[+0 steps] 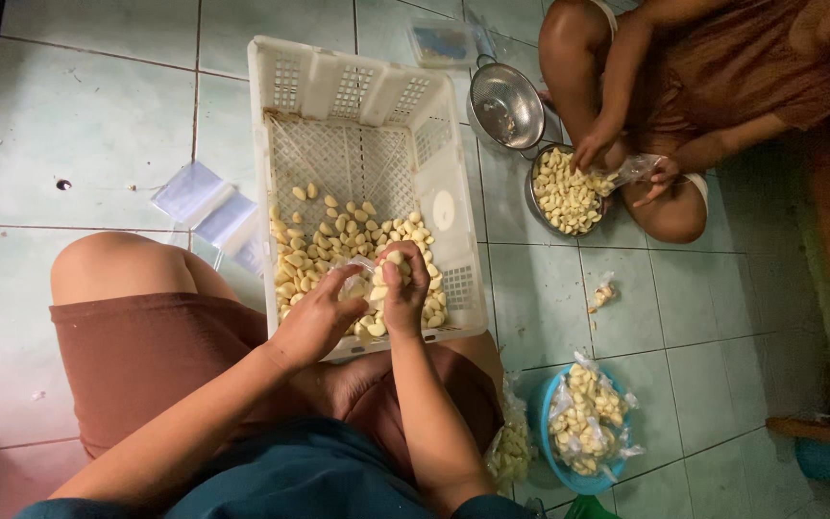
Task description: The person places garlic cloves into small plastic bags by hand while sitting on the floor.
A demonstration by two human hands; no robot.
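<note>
A white plastic crate (290, 135) stands on the tiled floor in front of my knees, its near half covered with peeled garlic cloves (314, 250). My left hand (314, 322) holds a small clear plastic bag (362, 284) open over the crate's near edge. My right hand (403, 288) is closed around a few garlic cloves at the mouth of that bag. Both hands touch the bag.
Clear bags (206, 207) lie left of the crate. A blue bowl (548, 444) holds filled garlic bags at lower right; another filled bag (511, 447) is beside my leg. Opposite sits another person, bagging garlic from a metal bowl (569, 192), next to a metal colander (506, 106).
</note>
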